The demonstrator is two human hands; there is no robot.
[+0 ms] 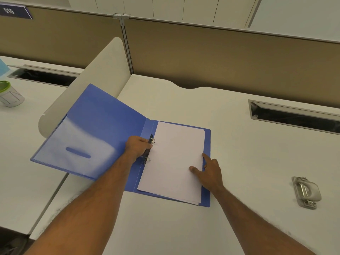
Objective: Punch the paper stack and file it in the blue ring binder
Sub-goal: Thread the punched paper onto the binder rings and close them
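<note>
Office cubicle, pale desk (239, 144): a white paper stack (173, 159) is lying in the open blue ring binder (103, 126), its left edge meeting the metal rings (150, 150). One person's left hand (138, 147) is curling around the ring mechanism, while the right hand (211, 170) is pressing spread fingers on the stack's right edge. Light, floppy sheets likely slide apart; gripping both long edges looks safest. A grey hole punch (306, 192) is sitting well apart, to the right.
</note>
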